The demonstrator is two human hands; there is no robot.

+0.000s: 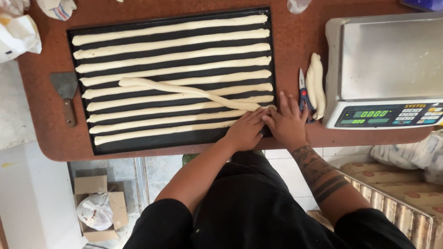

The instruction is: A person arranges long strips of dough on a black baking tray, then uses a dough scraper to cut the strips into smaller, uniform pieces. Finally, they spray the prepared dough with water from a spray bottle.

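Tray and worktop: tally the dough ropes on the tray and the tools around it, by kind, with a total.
Dough ropes on the black tray: 10 (9 straight, 1 laid slantwise across them)
Scissors: 1
Scraper: 1
Weighing scale: 1
Total: 13

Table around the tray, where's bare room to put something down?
Bare wood lies between the scraper and the tray, and along the table's near edge. It's crowded between tray and scale: scissors, dough pieces, both hands.
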